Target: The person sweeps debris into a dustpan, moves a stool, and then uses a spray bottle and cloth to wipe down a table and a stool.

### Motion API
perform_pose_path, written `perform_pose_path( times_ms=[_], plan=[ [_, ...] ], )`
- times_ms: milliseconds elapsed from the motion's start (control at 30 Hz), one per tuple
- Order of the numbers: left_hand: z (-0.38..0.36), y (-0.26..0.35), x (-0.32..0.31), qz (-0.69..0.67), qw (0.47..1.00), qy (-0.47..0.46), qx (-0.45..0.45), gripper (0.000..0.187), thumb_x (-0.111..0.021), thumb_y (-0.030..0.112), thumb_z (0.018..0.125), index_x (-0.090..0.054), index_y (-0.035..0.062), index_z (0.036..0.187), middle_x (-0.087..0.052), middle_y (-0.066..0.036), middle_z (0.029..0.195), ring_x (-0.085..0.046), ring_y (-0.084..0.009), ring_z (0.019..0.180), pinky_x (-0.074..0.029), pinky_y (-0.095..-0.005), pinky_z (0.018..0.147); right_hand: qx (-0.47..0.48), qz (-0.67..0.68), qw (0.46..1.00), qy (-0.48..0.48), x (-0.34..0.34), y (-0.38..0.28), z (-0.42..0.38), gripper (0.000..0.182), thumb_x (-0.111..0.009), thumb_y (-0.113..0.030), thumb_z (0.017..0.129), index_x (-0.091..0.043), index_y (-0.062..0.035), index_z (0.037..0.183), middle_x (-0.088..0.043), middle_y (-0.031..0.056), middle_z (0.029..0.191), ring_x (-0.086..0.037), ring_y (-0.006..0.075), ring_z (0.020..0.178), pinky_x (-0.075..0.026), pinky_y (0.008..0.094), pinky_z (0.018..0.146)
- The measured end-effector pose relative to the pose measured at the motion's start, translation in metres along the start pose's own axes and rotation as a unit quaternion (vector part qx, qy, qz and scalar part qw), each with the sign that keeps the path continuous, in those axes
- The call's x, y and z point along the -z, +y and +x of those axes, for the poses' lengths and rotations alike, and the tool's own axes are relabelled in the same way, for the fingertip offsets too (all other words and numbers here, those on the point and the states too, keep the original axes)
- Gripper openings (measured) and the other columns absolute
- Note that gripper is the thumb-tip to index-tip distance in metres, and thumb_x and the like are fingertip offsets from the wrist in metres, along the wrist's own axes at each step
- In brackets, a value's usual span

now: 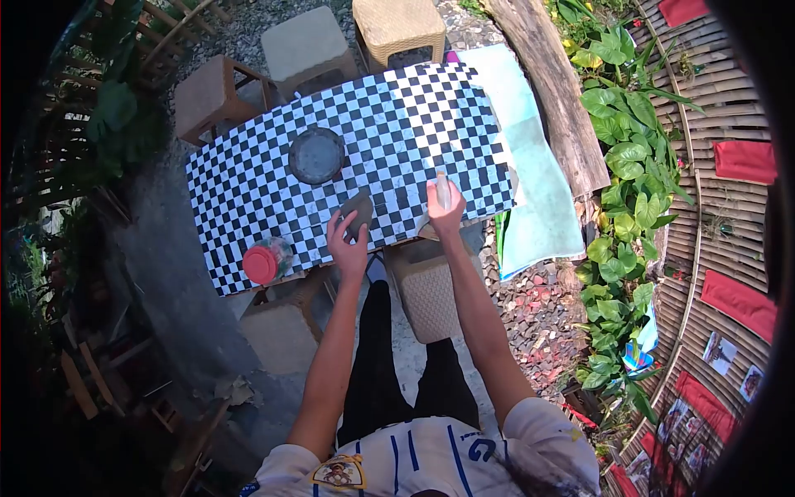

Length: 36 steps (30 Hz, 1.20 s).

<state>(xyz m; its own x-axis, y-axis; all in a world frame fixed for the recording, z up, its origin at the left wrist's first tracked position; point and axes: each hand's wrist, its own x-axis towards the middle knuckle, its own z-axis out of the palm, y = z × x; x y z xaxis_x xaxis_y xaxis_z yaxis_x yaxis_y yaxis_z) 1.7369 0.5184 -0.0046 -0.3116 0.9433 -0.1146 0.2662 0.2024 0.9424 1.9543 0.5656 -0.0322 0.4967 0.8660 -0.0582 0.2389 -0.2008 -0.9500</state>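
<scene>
My left hand (pixel 348 244) grips a flat grey-green piece (pixel 358 213) above the near edge of the table, thumb and fingers around its lower part. To its right, my right hand (pixel 445 214) is closed around a small pale, clear-looking object (pixel 443 190) with a brownish tip; what it is cannot be made out. Beyond my left hand, a round dark grey plate (pixel 316 156) rests on the black-and-white checkered tablecloth (pixel 248 190). Near the table's front left corner lies a clear jar with a red lid (pixel 261 264), apart from both hands.
Woven-pattern stools stand along the far side (pixel 306 45) and the near side (pixel 426 298). A pale green cloth (pixel 534 166) and a thick log (pixel 551 91) lie right of the table. Leafy plants (pixel 625 157) and a bamboo fence (pixel 729 124) are farther right.
</scene>
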Motion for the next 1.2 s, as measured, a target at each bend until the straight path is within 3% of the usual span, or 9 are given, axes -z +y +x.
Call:
perform_pose_path(
  times_ms=[133,333,467,600,800,867,1000,1100,1200],
  plan=[
    [0.021,0.009,-0.009,-0.030,0.999,-0.028,-0.016,0.035,-0.076,-0.002,0.083,-0.072,0.0046,0.117,-0.051,-0.013,0.138,-0.061,-0.0255,0.119,-0.062,-0.0329,0.085,-0.017,0.120,0.986,0.112,0.009,-0.001,0.052,0.029,-0.071,-0.025,0.096,-0.065,0.0024,0.102,-0.062,0.0059,0.074,-0.058,0.0107,0.054,-0.050,0.0279,0.048],
    [0.040,0.027,-0.027,-0.036,0.996,-0.074,-0.027,0.035,-0.076,-0.001,0.083,-0.073,0.0046,0.117,-0.051,-0.014,0.139,-0.062,-0.0265,0.119,-0.063,-0.0343,0.084,-0.054,-0.021,0.979,0.195,0.033,-0.027,0.074,0.030,-0.072,-0.024,0.095,-0.065,0.0032,0.107,-0.064,0.0066,0.077,-0.060,0.0119,0.055,-0.050,0.0264,0.051],
    [0.048,0.029,-0.036,-0.043,0.996,-0.062,-0.041,0.034,-0.074,-0.005,0.084,-0.072,0.0002,0.117,-0.052,-0.015,0.138,-0.065,-0.0255,0.113,-0.062,-0.0323,0.083,0.018,0.053,0.997,-0.044,0.016,-0.023,0.075,0.023,-0.072,-0.024,0.094,-0.068,-0.0009,0.092,-0.062,0.0026,0.067,-0.062,0.0119,0.059,-0.047,0.0280,0.048],
    [0.052,0.021,-0.033,-0.041,0.997,-0.063,-0.034,0.034,-0.073,-0.005,0.084,-0.072,0.0003,0.117,-0.052,-0.015,0.137,-0.066,-0.0260,0.112,-0.063,-0.0326,0.083,0.060,0.019,0.989,-0.135,-0.020,-0.027,0.063,0.023,-0.075,-0.019,0.090,-0.064,0.0001,0.083,-0.060,0.0081,0.064,-0.054,0.0143,0.055,-0.045,0.0323,0.054],
    [0.050,0.019,-0.031,-0.032,0.997,-0.067,-0.033,0.033,-0.071,-0.005,0.085,-0.072,0.0007,0.117,-0.052,-0.015,0.138,-0.066,-0.0256,0.111,-0.062,-0.0318,0.081,0.021,0.041,0.994,-0.099,-0.027,-0.021,0.032,0.024,-0.078,-0.018,0.087,-0.063,0.0011,0.085,-0.064,0.0114,0.073,-0.060,0.0160,0.066,-0.048,0.0340,0.060],
    [0.044,0.019,-0.036,-0.019,0.996,-0.078,-0.036,0.032,-0.069,-0.006,0.086,-0.072,0.0008,0.117,-0.052,-0.015,0.138,-0.066,-0.0253,0.111,-0.061,-0.0310,0.081,0.034,0.030,0.995,-0.087,-0.017,-0.027,0.014,0.024,-0.077,-0.020,0.089,-0.067,0.0006,0.096,-0.067,0.0117,0.094,-0.065,0.0178,0.081,-0.052,0.0336,0.071],
    [0.032,0.027,-0.044,-0.043,0.975,-0.216,-0.002,0.033,-0.065,-0.008,0.088,-0.072,0.0022,0.118,-0.050,-0.016,0.140,-0.062,-0.0245,0.120,-0.061,-0.0306,0.088,-0.098,0.180,0.972,-0.111,0.002,0.014,-0.024,0.030,-0.076,-0.022,0.092,-0.068,-0.0009,0.111,-0.064,0.0093,0.116,-0.065,0.0164,0.092,-0.054,0.0293,0.082],
    [0.018,0.029,-0.062,-0.122,0.943,-0.309,0.009,0.037,-0.059,-0.011,0.087,-0.071,0.0012,0.119,-0.048,-0.015,0.143,-0.061,-0.0222,0.122,-0.058,-0.0298,0.091,-0.177,0.281,0.936,-0.118,0.034,-0.017,-0.047,0.034,-0.077,-0.023,0.092,-0.066,0.0011,0.113,-0.064,0.0038,0.108,-0.063,0.0110,0.088,-0.053,0.0251,0.078],
    [0.003,0.046,-0.076,-0.144,0.905,-0.399,0.030,0.039,-0.057,-0.013,0.085,-0.070,-0.0002,0.120,-0.046,-0.015,0.145,-0.060,-0.0219,0.124,-0.058,-0.0296,0.093,-0.182,0.267,0.944,-0.069,0.062,-0.018,-0.070,0.033,-0.076,-0.022,0.093,-0.066,0.0008,0.113,-0.065,0.0027,0.103,-0.063,0.0106,0.084,-0.053,0.0256,0.074]
  ],
)
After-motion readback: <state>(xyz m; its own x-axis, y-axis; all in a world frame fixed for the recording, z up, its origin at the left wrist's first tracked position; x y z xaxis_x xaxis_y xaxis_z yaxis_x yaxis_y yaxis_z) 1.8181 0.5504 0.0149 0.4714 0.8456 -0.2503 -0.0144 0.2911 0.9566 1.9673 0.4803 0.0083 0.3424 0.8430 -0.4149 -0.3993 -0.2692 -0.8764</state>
